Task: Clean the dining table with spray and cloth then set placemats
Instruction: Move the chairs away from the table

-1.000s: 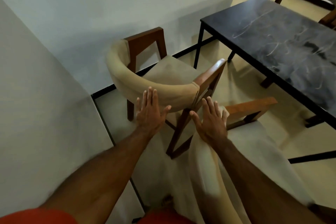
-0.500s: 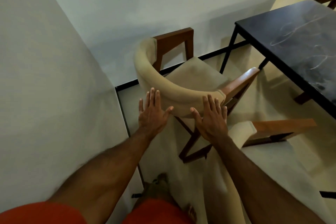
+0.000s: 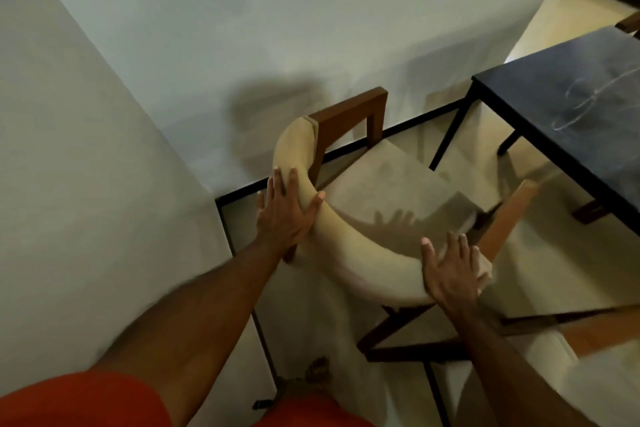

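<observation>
Gripping the curved cream backrest of a chair [image 3: 360, 253], head view: left hand [image 3: 282, 215] holds the backrest's left part, thumb hooked over the top and fingers laid along its outer side; right hand [image 3: 450, 274] rests on the backrest's right end with fingers spread wide and fairly straight. Dark marble-look table [image 3: 568, 107] stands to the right of the chair, apart from it, chair seat facing it; orange shorts [image 3: 83, 402] sit below the chair at the frame bottom.

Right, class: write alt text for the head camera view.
Both hands rest on a chair's curved cream backrest, left hand wrapping it, right hand flatter near its end. A dark marble-look table stands at right, white walls behind.
</observation>
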